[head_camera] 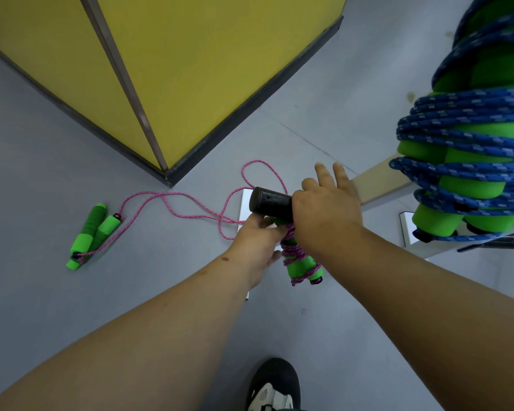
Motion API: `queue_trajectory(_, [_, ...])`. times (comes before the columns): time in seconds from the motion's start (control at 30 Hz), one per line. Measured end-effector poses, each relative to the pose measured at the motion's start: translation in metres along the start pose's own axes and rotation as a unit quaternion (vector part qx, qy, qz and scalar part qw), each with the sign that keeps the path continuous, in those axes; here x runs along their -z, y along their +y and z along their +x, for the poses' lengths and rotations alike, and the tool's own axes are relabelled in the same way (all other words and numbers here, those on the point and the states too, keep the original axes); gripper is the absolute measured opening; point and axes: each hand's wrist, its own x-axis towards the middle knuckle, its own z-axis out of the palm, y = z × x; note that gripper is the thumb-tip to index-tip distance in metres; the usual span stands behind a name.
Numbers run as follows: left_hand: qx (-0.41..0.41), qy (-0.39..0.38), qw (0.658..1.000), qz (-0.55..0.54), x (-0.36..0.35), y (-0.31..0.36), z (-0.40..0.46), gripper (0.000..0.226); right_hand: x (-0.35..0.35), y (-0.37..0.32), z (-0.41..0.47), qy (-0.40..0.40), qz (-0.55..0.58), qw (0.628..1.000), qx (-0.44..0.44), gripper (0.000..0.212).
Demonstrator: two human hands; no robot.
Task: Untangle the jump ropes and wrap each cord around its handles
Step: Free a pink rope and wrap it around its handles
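Pink cord (190,204) looked limp and light; left hand (257,244) gripped the half-wrapped green handles (298,264), right hand (327,209) above pinching cord, two fingers spread.

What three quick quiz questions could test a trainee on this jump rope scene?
1. True or false: the pink cord on the floor is fully wrapped.
2. What colour cord binds the handles hanging at right? A red, B blue, C white.
3. Which hand grips the handles of the rope being wound?

Key: 1 false, it lies loose beside its handles. 2 B. 3 the left hand; the right hand works above it.
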Motion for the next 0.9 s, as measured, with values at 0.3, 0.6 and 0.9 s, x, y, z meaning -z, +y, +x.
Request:
queue_trajectory(0.3, [-0.076,0.077,0.989,0.101,0.011,0.022,-0.01,0.051,-0.017,-0.005,-0.018,0.026,0.007,0.999,0.021,0.073])
queue_trajectory(0.6, [-0.242,0.073,0.798,0.547,0.037,0.06,-0.051,0.087,0.01,0.003,-0.047,0.059,0.276,0.959,0.025,0.086])
queue_trajectory(0.9, [-0.217,0.114,0.714,0.656,0.075,0.075,-0.093,0.092,0.016,0.01,-0.087,0.041,0.462,0.885,-0.049,0.078])
